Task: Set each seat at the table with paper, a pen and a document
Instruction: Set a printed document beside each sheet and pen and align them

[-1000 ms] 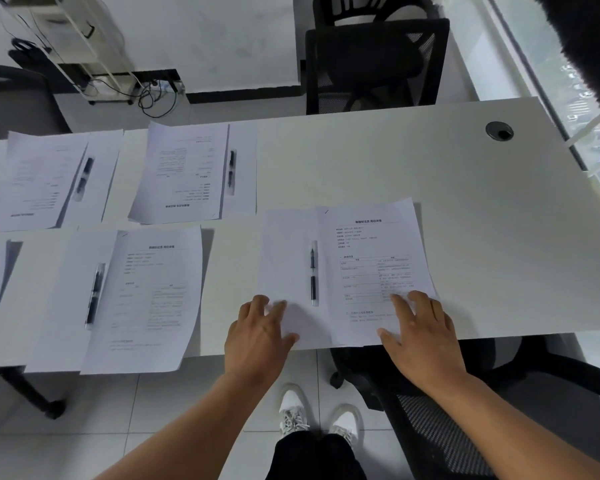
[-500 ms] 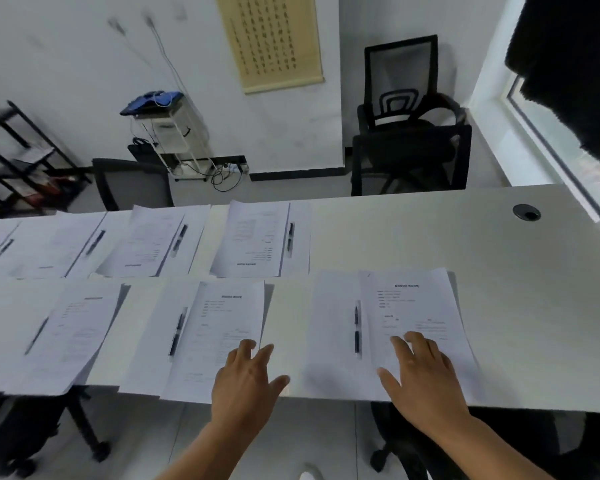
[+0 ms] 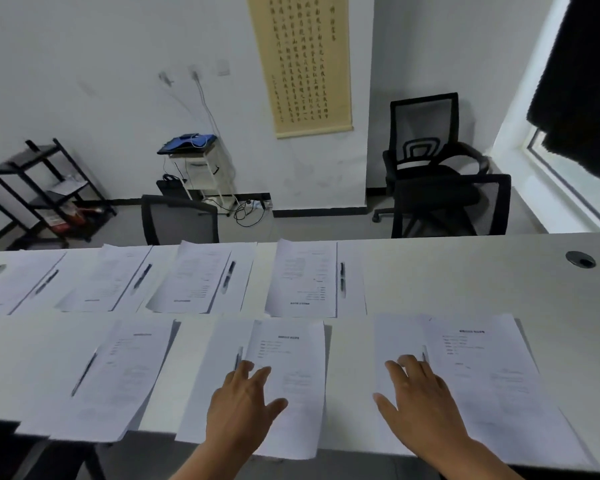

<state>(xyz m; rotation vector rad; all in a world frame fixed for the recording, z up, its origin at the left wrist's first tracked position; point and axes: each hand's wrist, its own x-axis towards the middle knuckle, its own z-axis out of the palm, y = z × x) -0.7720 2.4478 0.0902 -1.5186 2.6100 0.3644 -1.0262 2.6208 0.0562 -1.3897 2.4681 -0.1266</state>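
The long white table [image 3: 465, 282] carries two rows of seat sets, each a blank sheet, a printed document and a black pen. In the near row, my right hand [image 3: 420, 400] lies flat with spread fingers over the rightmost set, covering most of its pen [image 3: 424, 356] beside the printed document [image 3: 489, 375]. My left hand [image 3: 243, 407] hovers with straight fingers over the middle set's document [image 3: 291, 368], hiding most of that pen [image 3: 238, 358]. A third near set with its pen [image 3: 84, 374] lies to the left. The far row holds several sets, the rightmost with a pen [image 3: 342, 277].
Black mesh chairs [image 3: 430, 174] stand beyond the table's far right, and a grey chair back [image 3: 179, 220] rises behind the far edge. A cable hole [image 3: 580, 259] sits at the table's right end. A black shelf [image 3: 42, 188] and a small cart [image 3: 201, 168] stand by the wall.
The view has lifted from the table to the room. My left hand moved left off the rightmost set to above the middle set. My right hand slid left onto the pen area.
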